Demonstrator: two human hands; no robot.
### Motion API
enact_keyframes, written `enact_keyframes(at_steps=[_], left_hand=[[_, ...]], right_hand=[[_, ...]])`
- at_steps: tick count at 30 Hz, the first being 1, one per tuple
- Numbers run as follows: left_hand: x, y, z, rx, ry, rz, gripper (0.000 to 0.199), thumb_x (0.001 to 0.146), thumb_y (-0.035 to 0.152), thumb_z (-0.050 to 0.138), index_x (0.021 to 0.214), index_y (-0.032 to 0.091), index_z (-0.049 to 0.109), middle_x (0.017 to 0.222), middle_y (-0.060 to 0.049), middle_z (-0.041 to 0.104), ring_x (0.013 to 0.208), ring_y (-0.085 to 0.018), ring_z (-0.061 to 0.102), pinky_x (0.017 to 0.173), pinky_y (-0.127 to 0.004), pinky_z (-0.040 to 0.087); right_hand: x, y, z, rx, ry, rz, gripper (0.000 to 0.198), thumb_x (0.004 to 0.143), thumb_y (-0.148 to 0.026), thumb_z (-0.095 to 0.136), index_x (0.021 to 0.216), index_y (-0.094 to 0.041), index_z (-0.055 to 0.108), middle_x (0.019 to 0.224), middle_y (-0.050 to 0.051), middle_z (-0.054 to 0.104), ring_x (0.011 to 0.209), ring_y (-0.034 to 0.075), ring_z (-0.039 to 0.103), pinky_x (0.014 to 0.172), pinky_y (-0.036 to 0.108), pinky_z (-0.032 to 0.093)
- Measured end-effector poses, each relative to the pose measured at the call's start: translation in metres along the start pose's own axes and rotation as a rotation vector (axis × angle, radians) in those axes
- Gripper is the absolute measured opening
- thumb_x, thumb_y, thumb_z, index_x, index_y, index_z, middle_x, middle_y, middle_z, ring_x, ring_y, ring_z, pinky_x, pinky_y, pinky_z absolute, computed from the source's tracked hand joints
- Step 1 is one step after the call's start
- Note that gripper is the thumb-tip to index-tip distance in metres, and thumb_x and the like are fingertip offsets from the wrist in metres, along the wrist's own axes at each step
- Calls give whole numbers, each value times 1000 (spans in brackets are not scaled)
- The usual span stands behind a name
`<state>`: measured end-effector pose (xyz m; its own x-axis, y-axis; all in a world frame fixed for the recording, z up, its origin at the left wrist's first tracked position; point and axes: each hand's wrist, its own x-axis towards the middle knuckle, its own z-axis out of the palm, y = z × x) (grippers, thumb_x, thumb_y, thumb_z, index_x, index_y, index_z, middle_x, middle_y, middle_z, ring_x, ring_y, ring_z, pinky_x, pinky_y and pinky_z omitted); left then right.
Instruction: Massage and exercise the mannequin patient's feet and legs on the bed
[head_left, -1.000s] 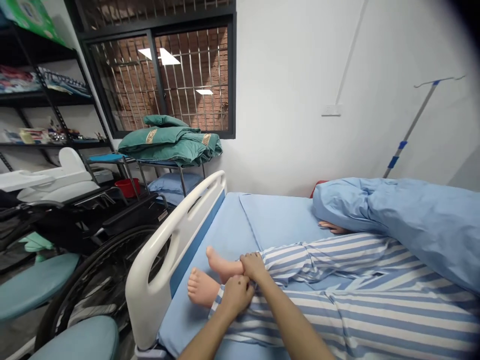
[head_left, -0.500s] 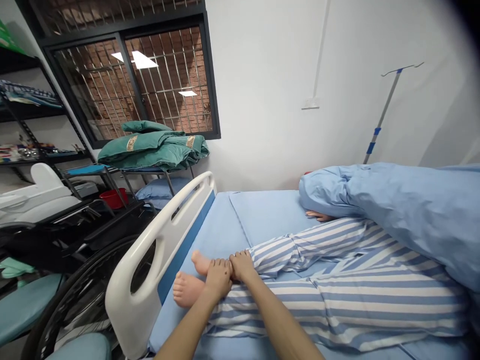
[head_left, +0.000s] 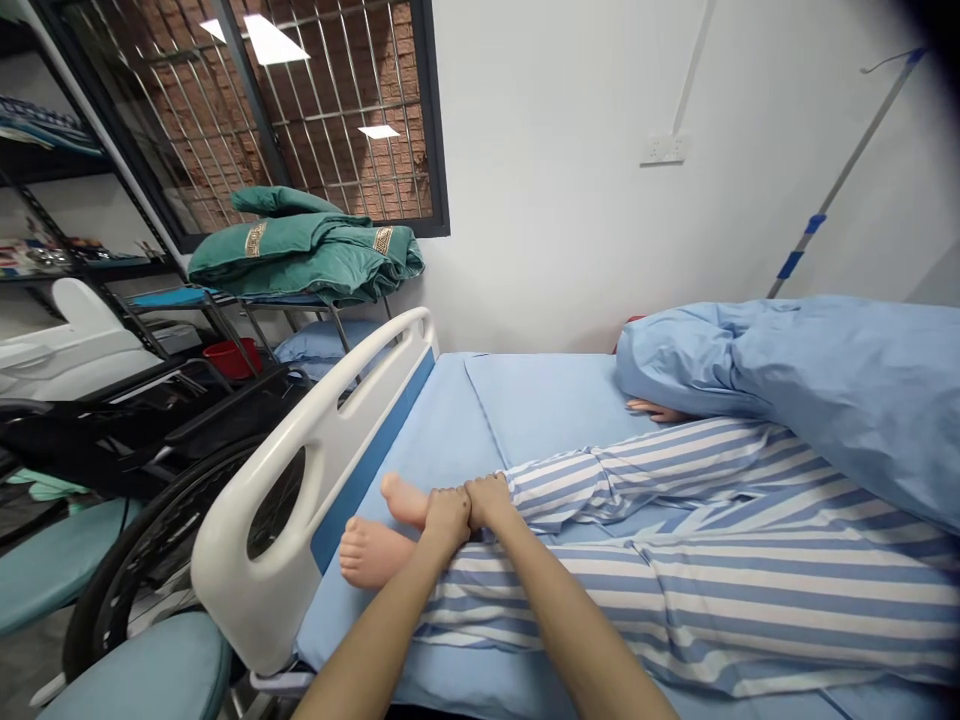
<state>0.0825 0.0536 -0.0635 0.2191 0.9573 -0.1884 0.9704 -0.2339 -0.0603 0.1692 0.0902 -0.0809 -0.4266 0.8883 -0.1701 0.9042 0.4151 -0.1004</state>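
Observation:
A figure in blue-and-white striped trousers (head_left: 675,570) lies on the bed, its smooth bare feet looking like a mannequin's. My left hand (head_left: 448,518) is closed over the far ankle, just behind the far foot (head_left: 403,500). Right beside it, my right hand (head_left: 489,500) wraps the same lower leg at the trouser cuff. The hands touch each other, and their undersides are hidden. Below my left hand, the near foot (head_left: 373,553) rests on the blue sheet (head_left: 450,420), partly behind my left forearm.
A white footboard (head_left: 247,490) borders the bed on the left, with a wheelchair wheel (head_left: 112,590) beyond it. A blue quilt (head_left: 810,360) covers the upper body, one hand (head_left: 656,410) showing at its edge. Green folded bedding (head_left: 307,245) lies under the window. An IV pole (head_left: 840,180) stands at right.
My view has tilted down and shifted a little, so the scene sits higher in the picture. My hands stay on the far ankle, the left one's fingers now curled more tightly around it.

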Motion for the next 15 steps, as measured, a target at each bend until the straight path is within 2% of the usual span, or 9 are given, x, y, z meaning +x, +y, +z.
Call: enact_keyframes(at_steps=[3,7,12,15], left_hand=[[8,-4,-2,-29,-69,15,32,67,26,56,98,16,59,96,-10,66,88,-24,60,76,-31,44],[18,-9,-4,-57,-142,37,31,62,37,62,88,20,63,93,-7,68,87,-22,61,73,-27,46],[28,-11,0,-59,-152,30,40,55,42,67,85,16,64,88,-10,68,82,-25,62,71,-31,48],[27,-9,7,-50,-97,21,36,59,39,64,87,15,63,87,-10,67,81,-24,62,71,-32,47]], right_hand=[[11,4,-7,-19,-149,-8,58,39,-37,76,94,-22,63,95,9,66,90,28,59,84,43,38],[24,8,-13,-33,-311,-43,63,36,-43,76,94,-21,64,97,9,66,89,26,61,73,35,46],[25,13,-11,-36,-264,-87,57,39,-44,73,91,-22,64,93,7,67,85,26,61,67,32,47],[20,15,-6,-44,-166,-101,55,41,-42,73,90,-20,63,90,9,67,82,27,61,66,33,46]])
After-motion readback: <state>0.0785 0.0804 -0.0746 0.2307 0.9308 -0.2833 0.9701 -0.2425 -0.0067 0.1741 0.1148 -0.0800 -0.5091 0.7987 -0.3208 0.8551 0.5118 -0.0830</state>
